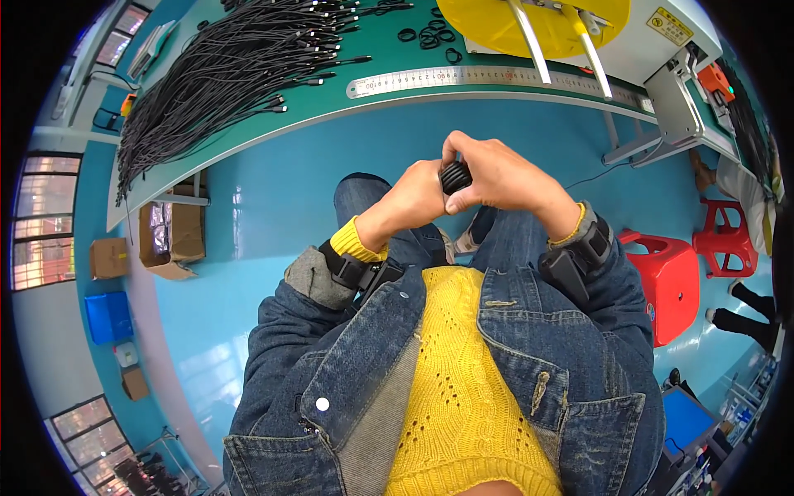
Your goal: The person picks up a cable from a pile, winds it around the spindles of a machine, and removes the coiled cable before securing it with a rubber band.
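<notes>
The green bench carries a big heap of black cables at its left end, reaching toward the near left corner, a yellow disc above its far right part, and a steel ruler along its near edge. Short of that edge, over the lap, the right hand and left hand both grasp a small black coil, right thumb and fingers curled around it.

Black cable coil, green tabletop
</notes>
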### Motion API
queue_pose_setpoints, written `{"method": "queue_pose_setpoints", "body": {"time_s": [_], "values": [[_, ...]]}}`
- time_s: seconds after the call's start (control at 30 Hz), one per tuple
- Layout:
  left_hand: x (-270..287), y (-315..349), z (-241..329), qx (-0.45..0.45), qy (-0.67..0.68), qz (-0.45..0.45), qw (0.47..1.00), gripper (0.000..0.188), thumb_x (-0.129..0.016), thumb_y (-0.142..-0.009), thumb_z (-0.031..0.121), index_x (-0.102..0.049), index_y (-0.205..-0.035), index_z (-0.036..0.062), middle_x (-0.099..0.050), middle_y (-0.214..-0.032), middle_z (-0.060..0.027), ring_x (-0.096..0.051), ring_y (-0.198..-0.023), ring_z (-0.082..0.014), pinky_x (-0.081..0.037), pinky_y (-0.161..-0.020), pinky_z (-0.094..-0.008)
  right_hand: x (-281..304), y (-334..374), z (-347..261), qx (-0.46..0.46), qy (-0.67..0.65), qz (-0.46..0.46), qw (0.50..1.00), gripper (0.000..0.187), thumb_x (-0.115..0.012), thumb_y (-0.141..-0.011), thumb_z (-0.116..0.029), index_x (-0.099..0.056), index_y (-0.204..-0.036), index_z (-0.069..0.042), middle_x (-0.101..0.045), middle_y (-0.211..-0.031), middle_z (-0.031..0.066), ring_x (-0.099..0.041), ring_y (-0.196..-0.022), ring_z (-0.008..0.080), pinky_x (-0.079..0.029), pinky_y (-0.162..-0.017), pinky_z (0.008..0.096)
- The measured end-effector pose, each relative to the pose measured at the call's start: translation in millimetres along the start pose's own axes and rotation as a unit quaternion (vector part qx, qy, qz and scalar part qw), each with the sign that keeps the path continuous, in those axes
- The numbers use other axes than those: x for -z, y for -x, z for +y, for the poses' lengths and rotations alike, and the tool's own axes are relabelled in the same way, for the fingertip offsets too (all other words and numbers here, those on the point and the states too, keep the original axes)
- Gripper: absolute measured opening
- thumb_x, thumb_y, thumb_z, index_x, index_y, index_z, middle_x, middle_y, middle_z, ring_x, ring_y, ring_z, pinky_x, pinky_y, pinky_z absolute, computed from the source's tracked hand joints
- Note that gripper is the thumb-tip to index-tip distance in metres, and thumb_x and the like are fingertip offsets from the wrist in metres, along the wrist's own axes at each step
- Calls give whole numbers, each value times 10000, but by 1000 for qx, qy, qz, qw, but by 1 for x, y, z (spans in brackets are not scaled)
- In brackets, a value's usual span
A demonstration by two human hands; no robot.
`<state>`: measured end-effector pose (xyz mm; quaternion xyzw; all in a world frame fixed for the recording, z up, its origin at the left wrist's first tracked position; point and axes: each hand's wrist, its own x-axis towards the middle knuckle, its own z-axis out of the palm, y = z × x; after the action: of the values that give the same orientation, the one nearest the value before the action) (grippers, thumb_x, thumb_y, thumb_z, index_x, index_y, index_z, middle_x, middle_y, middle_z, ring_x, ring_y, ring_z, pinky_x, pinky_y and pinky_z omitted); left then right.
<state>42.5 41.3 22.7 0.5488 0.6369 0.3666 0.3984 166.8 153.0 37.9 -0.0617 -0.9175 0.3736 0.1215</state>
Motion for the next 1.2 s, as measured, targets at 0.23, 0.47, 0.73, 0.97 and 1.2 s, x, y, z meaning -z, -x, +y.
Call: {"method": "queue_pose_setpoints", "body": {"time_s": [0.23,0.47,0.73,0.97,1.2], "values": [[5,14,7,-32,165,42,985,367,-683,-651,13,-544,-990,3,-591,-780,-34,-542,-667,-99,-449,-602,-266,-22,26,-6,-253,-502,-2,827,383,-664,-733,-230,-478,-942,31,-571,-694,69,-584,-632,156,-462,-550,305],[-2,6,-1,-99,-102,38,989,318,-703,-639,92,-562,-907,-2,-618,-772,-126,-620,-715,-228,-474,-611,-318,-9,9,-28,-142,-39,148,978,274,-581,-800,-261,-478,-853,-13,-566,-638,115,-572,-574,274,-435,-507,372],[-7,6,-7,-2,-90,3,996,274,-661,-693,132,-562,-907,-7,-601,-759,-131,-609,-694,-247,-469,-550,-323,-38,0,-18,-133,51,158,977,363,-576,-807,-349,-491,-781,3,-538,-569,167,-568,-560,321,-430,-506,382],[23,-1,-17,189,550,-72,811,425,-548,-798,437,-555,-926,32,-550,-687,-92,-531,-587,-169,-436,-482,-258,-10,18,12,-269,-332,220,877,358,-462,-897,-363,-546,-862,-18,-433,-490,-18,-367,-408,41,-279,-385,202],[74,-17,-67,226,656,-201,692,614,-382,-825,618,-536,-921,31,-551,-816,-128,-546,-686,-216,-470,-509,-281,-55,77,56,-279,-257,147,914,261,-479,-875,-267,-519,-727,-57,-476,-500,2,-430,-402,73,-343,-380,219]]}}
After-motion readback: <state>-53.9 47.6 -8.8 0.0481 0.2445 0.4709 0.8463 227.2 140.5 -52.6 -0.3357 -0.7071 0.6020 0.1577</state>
